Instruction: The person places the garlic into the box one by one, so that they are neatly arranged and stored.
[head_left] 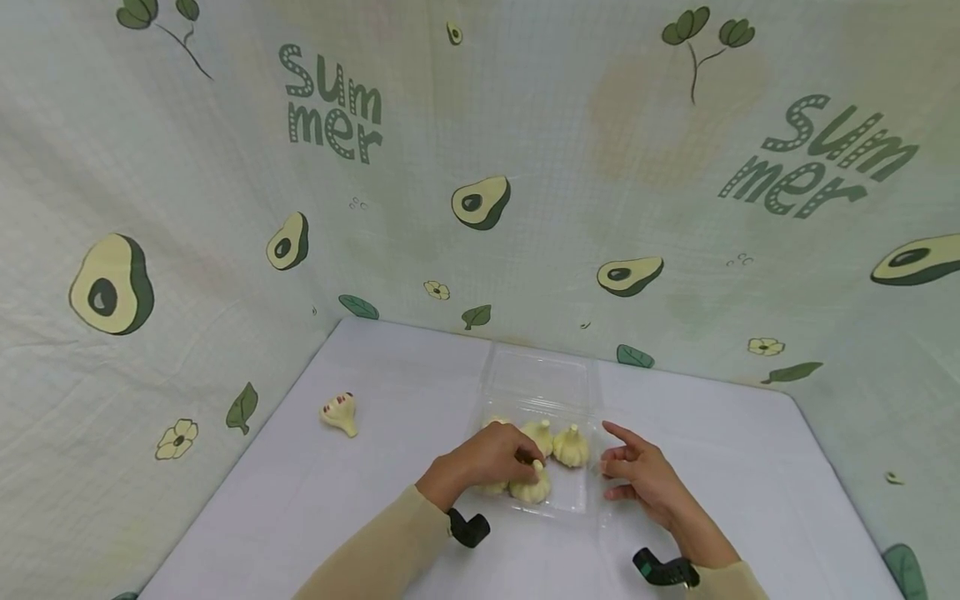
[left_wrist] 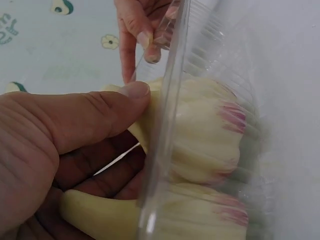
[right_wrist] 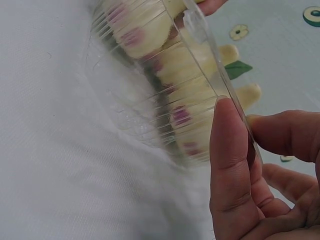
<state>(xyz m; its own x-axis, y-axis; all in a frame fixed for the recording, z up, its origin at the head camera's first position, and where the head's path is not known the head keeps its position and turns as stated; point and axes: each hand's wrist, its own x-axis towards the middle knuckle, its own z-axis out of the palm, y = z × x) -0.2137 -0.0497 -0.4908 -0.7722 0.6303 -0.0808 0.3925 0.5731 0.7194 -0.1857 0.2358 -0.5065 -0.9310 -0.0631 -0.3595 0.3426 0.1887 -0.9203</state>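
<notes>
I see a pale cloth (head_left: 540,108) behind and beside my white table (head_left: 720,467).
It has avocados (head_left: 482,202), leaves (head_left: 358,307) and little flowers (head_left: 177,439) on it, and I can read "summer" two times in big green letters (head_left: 330,107).

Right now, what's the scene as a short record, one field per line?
left hand: pinches a garlic bulb inside the clear container
right hand: pinches the container's right edge
lid: clear, open, at the container's far side
loose bulb: on its side, on the white tabletop, left of the container
backdrop: cloth printed with avocados and "summer"
</notes>
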